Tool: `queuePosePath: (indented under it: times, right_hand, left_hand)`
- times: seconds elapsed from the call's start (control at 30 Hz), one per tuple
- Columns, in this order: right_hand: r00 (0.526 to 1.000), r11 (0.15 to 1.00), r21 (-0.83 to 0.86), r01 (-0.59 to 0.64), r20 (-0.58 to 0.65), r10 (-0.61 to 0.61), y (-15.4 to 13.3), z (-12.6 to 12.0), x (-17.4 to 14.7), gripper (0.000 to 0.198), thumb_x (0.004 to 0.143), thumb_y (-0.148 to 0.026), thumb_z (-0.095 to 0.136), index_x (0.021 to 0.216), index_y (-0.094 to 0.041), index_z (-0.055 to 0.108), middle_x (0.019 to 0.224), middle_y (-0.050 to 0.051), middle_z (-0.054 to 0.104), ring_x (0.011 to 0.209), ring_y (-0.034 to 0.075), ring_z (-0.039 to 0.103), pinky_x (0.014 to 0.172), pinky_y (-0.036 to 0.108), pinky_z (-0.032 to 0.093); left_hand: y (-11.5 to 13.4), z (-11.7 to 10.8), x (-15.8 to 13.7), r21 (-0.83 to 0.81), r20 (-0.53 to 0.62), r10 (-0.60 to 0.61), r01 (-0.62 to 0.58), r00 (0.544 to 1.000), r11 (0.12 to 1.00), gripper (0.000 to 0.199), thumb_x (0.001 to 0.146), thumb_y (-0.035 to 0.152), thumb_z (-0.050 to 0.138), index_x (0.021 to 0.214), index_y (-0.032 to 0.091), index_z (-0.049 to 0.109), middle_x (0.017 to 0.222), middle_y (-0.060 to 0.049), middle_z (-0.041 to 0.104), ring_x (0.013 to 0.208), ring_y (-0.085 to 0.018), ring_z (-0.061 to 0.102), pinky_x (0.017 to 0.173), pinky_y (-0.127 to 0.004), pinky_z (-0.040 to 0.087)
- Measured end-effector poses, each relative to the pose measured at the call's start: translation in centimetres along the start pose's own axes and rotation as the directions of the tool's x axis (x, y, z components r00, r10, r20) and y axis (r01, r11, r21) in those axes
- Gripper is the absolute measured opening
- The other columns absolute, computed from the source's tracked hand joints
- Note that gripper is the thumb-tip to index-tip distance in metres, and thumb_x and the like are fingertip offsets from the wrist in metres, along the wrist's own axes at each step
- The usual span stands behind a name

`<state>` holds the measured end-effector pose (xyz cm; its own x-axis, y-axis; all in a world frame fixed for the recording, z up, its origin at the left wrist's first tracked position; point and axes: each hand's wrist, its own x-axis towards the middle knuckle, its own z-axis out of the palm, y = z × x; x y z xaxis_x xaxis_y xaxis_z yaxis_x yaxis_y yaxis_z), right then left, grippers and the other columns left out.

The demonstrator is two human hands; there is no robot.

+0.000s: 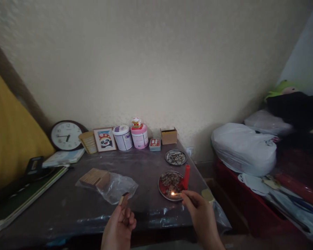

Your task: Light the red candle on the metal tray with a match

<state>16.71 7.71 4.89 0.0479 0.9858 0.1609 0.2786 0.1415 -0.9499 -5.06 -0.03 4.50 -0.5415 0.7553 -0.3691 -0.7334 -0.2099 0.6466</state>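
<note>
Left hand at bottom centre, fingers closed around a small matchbox held upright above the near edge of the counter. Right hand just to its right, fingers pinched on a lit match, flame over the near rim of a round metal plate. Red candle stands tilted on that plate's right side, near the flame but apart from it. Left of the plate, a clear plastic bag with a stack of small wooden boxes half inside. Behind, a second metal plate. Along the wall: cardboard box, small tin, pink jar, white jar, framed picture, clock. White bag off to the right.
</note>
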Motion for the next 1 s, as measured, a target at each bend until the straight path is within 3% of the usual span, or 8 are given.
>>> queuePosePath:
  times: [0.4,0.7,0.83,1.0]
  right_hand:
    - [0.999,0.987,-0.156,0.043,0.023,-0.040,0.4,0.7,0.5,0.029,0.077,-0.045,0.055,0.080,-0.020,0.071,0.069,0.005,0.072,0.065,0.023,0.066,0.062,0.030,0.047]
    - [1.000,0.995,-0.103,-0.011,0.011,0.012,0.5,1.6,1.7,0.028,0.074,-0.043,0.058,0.075,-0.018,0.070,0.059,0.004,0.069,0.060,0.023,0.065,0.058,0.029,0.047]
    - [1.000,0.994,-0.107,0.001,-0.002,-0.001,0.7,2.1,2.2,0.027,0.071,-0.040,0.059,0.076,-0.016,0.069,0.066,0.007,0.073,0.063,0.024,0.068,0.060,0.029,0.050]
    - [0.998,0.966,-0.251,0.066,0.010,-0.066,1.4,2.8,2.5,0.027,0.077,-0.035,0.053,0.082,-0.016,0.070,0.081,0.011,0.075,0.076,0.025,0.069,0.066,0.030,0.050]
  left_hand:
    - [0.9,0.0,-0.1,-0.042,0.016,-0.018,0.019,1.000,0.999,0.042,0.047,0.046,0.084,0.076,0.020,0.070,0.054,0.004,0.052,0.049,-0.011,0.045,0.043,-0.023,0.036]
    - [0.6,-0.9,1.2,-0.097,0.020,-0.072,0.074,0.997,0.993,0.041,0.045,0.044,0.085,0.074,0.020,0.070,0.052,0.004,0.052,0.047,-0.012,0.045,0.042,-0.024,0.037]
    - [0.5,-0.9,1.3,-0.109,0.045,-0.078,0.082,0.996,0.991,0.039,0.046,0.044,0.085,0.074,0.021,0.071,0.051,0.004,0.052,0.045,-0.011,0.045,0.042,-0.024,0.037]
    - [0.7,-0.7,1.0,-0.116,0.038,-0.091,0.094,0.995,0.989,0.036,0.044,0.044,0.086,0.064,0.020,0.068,0.051,0.004,0.052,0.046,-0.010,0.045,0.043,-0.024,0.038]
